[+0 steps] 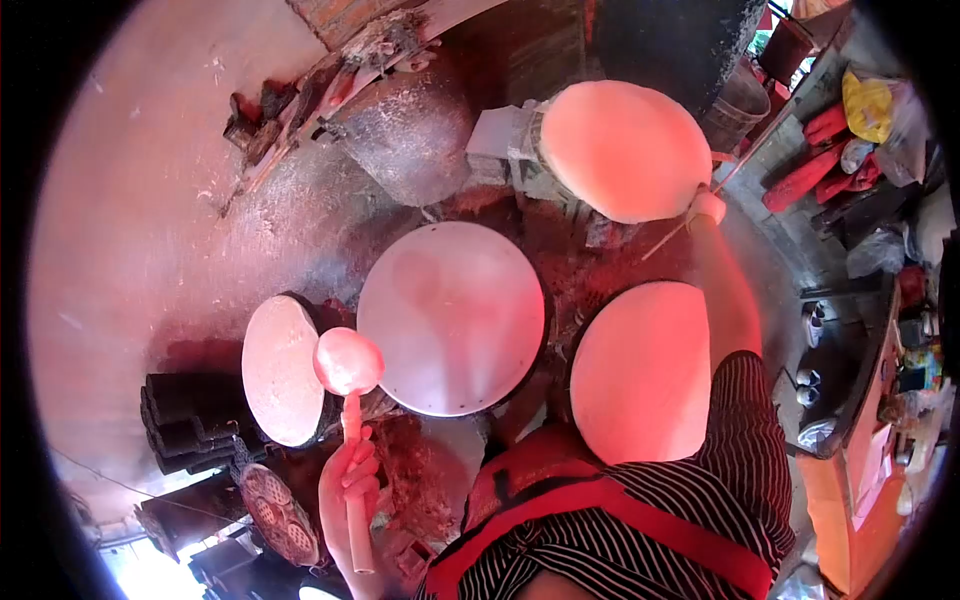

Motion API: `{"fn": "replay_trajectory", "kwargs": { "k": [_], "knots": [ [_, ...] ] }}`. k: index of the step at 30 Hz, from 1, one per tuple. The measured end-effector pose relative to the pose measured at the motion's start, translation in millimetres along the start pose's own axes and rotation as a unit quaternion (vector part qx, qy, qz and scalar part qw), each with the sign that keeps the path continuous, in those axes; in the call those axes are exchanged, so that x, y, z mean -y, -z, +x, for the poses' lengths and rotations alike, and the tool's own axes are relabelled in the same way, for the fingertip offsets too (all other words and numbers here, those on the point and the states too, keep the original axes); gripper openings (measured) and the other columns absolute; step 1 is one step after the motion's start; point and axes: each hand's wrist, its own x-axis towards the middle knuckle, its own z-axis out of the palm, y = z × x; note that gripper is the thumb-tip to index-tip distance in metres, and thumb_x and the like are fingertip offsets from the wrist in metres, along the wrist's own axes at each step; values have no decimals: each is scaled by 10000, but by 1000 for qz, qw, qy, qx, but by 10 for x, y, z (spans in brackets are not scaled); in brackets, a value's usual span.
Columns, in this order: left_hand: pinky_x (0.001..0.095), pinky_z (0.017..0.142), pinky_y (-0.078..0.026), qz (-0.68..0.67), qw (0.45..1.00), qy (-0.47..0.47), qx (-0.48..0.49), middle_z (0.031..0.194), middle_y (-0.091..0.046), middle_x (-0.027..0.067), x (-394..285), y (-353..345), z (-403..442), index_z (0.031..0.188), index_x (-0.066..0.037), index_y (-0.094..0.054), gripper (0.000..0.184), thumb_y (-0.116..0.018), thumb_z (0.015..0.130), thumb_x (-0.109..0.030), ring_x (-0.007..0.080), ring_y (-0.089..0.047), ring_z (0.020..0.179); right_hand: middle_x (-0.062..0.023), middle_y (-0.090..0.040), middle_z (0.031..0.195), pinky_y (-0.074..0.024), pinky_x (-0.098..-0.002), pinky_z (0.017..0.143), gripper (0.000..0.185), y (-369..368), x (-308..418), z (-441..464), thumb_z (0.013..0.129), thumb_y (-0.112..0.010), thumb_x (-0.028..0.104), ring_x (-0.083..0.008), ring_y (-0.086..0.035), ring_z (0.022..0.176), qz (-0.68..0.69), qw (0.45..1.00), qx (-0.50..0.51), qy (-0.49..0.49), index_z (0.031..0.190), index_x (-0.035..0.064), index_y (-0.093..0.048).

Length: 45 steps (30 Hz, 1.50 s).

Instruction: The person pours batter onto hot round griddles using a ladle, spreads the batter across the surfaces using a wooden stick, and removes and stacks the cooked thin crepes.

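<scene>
My left hand point(360, 475) is wrapped round the pale handle of a ladle point(348, 362). Its round bowl is raised and overlaps the edge of a pale, crusted round griddle point(280, 370) at the left. My right hand point(706, 206) reaches far forward, its fingers closed on what looks like a thin stick point(665, 240). It is right at the rim of a round, pale-coated disc point(625, 150); whether it touches that rim I cannot tell. Between my arms lies a bare, smooth round griddle point(450, 318). Another pale round surface point(640, 370) is beneath my right arm, partly covered by the sleeve.
A dusty rounded block point(410, 135) and a sooty ledge point(350, 75) stand beyond the griddles. Dark stacked pipes point(190, 420) and perforated round briquettes point(280, 510) are at the left. A bucket point(738, 105), bags point(868, 105) and a cluttered counter point(870, 450) line the right.
</scene>
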Motion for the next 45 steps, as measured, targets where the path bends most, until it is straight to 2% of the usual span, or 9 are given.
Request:
{"fn": "replay_trajectory", "kwargs": {
  "k": [12,14,15,17,21,24,29,40,45],
  "knots": [
    [152,363,-261,298,953,-45,-37,742,-404,5,468,-299,132,1185,14,-461,267,-434,955,-119,39,-336,476,-177,-655,990,-480,-411,788,301,247,471,148,824,-572,291,-328,-621,926,-226,961,-47,155,1028,78,-637],
    [154,363,-256,402,913,-29,-66,726,-399,-13,466,-299,227,1186,-29,-463,266,-460,946,-144,34,-326,463,-102,-652,835,-495,-384,679,233,275,160,344,856,-535,189,-260,-618,759,121,972,107,168,1039,72,-620],
    [165,361,-265,414,909,1,-40,738,-428,-16,482,-347,295,1190,-69,-458,269,-475,940,-167,38,-337,450,-2,-548,691,-444,-287,547,204,675,634,-447,870,-508,113,-136,-527,622,207,953,219,17,1046,67,-602],
    [209,347,-286,497,867,4,-38,765,-498,-1,512,-325,538,1233,-74,-437,323,-482,920,-141,62,-379,415,57,-434,618,-281,-184,419,225,1061,682,-956,902,-529,239,-48,-385,467,156,890,427,32,1055,83,-583],
    [244,328,-316,680,731,-55,11,563,-468,-3,504,41,1578,1092,-19,-545,273,-542,843,-132,76,-410,374,56,-419,583,-260,-207,363,360,1486,448,-2014,914,-481,431,-61,-324,383,47,812,555,-173,1035,111,-592],
    [398,506,-434,854,357,-376,45,646,-574,137,400,500,2480,944,-44,-583,188,-540,763,-72,308,-585,577,0,-485,686,-345,-254,457,321,1816,62,-2875,897,-500,351,-126,-429,520,-31,852,521,-45,1139,146,-551],
    [479,628,-440,821,361,-442,3,820,-595,165,380,325,2409,901,-77,-564,167,-540,737,-59,396,-583,756,-104,-544,877,-455,-321,658,529,2396,-902,-4007,850,-543,121,-243,-565,822,-233,809,314,439,1361,213,-439],
    [374,550,-440,730,382,-562,78,758,-589,128,-464,549,1635,799,-32,-610,75,-600,738,-74,279,-597,628,-233,-553,1115,-494,-409,728,626,2967,-1481,-5227,763,-652,196,-359,-609,872,-457,773,291,331,1349,165,-433],
    [271,417,-343,596,756,-259,81,648,-531,26,-775,1036,1154,718,-57,-538,171,-605,835,-162,106,-483,482,-207,-616,1016,-484,-359,752,509,2077,-1501,-5545,852,-558,108,-328,-622,878,-64,886,398,231,1345,98,-431]
  ]
}}
